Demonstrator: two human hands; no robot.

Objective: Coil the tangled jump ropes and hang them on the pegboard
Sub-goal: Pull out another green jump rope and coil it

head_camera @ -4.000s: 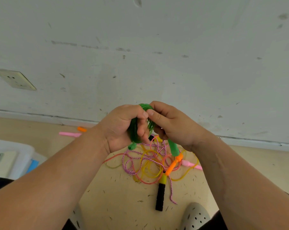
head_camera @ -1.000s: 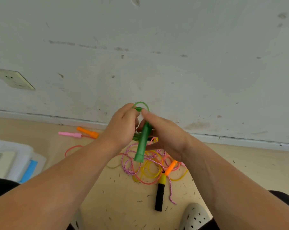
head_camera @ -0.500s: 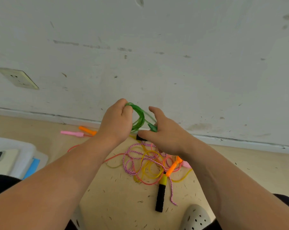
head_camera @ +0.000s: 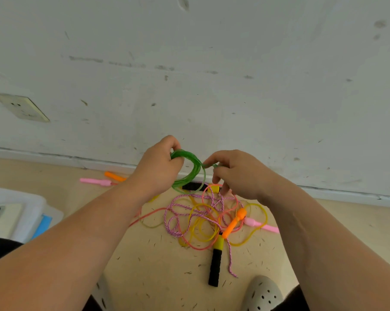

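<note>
Here our left hand (head_camera: 156, 173) grips the green rope coil (head_camera: 198, 171) in the air just before the wall (head_camera: 212, 86), our right hand (head_camera: 236, 176) pinching its end; tangled ropes (head_camera: 203, 217) lie on the floor (head_camera: 144, 265) below.

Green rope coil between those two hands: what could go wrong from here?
1. The left hand grips the green coil on one side only; if that grip slackens, the loops could pop open.
2. The right hand pinches just the loose end, which might slip and undo the wrap.
3. The tangled pile lies on the floor below the hands, so a dropped end could snag in it.
</note>
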